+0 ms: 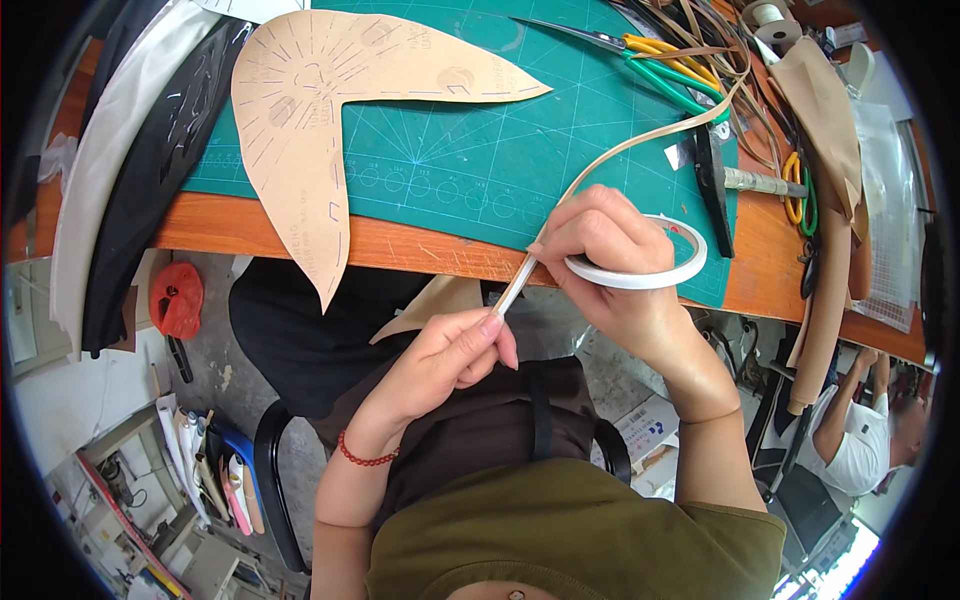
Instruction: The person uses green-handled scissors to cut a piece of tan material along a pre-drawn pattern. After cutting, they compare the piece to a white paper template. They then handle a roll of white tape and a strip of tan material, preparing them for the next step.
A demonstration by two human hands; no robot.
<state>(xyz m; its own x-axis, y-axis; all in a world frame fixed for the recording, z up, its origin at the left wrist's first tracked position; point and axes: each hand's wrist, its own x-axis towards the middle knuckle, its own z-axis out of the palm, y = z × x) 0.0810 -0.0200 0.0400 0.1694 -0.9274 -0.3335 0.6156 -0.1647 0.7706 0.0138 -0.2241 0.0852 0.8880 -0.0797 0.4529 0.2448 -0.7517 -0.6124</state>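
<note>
A narrow tan strip [640, 138], leather by its look, curves from the tools at the back right down over the table's front edge. Its near end, with white tape [514, 288] along it, is pinched between thumb and fingers of my left hand [452, 355]. Further up the same strip, the fingertips of my right hand [605, 245] are closed on it at the edge of the table. A thin roll of white double-sided-looking tape [690, 262] hangs around the fingers of my right hand.
A tan crescent-shaped piece [290, 120] overhangs the front of the green cutting mat [450, 140]. Scissors [670, 75], a hammer [712, 190] and loose strips crowd the right. Black and white sheets [160, 170] drape at left. Another person [850, 440] is at far right.
</note>
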